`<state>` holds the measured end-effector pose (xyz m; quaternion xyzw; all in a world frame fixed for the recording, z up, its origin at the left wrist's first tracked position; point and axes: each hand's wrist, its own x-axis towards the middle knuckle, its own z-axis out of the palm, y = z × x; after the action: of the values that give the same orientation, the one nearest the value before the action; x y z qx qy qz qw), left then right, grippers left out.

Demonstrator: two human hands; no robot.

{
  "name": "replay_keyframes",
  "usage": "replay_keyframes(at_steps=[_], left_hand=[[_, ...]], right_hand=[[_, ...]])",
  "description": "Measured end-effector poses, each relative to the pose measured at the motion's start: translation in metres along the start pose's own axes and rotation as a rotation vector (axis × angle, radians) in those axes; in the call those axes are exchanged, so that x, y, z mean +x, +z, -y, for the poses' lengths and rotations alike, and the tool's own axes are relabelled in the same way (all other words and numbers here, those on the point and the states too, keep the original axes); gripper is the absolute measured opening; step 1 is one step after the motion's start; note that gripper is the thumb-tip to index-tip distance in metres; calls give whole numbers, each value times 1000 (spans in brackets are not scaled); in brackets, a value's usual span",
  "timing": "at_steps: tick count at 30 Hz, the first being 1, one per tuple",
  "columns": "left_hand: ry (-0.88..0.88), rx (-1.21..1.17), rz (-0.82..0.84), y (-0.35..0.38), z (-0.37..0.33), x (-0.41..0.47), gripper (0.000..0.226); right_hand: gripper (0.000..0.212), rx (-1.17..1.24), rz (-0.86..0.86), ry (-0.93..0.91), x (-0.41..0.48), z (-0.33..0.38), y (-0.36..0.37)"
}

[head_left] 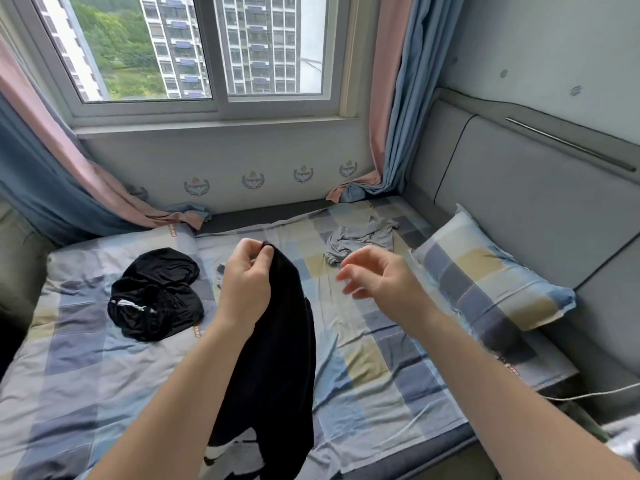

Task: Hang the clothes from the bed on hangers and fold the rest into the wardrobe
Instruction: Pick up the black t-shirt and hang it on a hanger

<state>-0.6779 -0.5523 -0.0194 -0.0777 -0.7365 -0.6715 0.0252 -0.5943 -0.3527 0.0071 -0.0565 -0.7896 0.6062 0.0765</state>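
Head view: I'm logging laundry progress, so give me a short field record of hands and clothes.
left hand: pinches the top of the black garment, which hangs down
right hand: open, blurred, holds nothing
on bed: black pile at left, grey garment crumpled near the pillow

A single wide head-worn camera looks forward and down across the bed (374,362) toward the window (194,53). The left hand (246,282) and right hand (377,275) sit near, mid-frame.
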Motion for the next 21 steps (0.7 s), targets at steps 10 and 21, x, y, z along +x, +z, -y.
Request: replay_keyframes(at_steps=[10,21], left_hand=[[-53,-248,14,0,-28,-17,20],[-28,-444,-17,-1,-45,-20,21]], right_hand=[[39,-216,218,68,-30,-49,62],[26,-556,-7,254,-20,-115,8]])
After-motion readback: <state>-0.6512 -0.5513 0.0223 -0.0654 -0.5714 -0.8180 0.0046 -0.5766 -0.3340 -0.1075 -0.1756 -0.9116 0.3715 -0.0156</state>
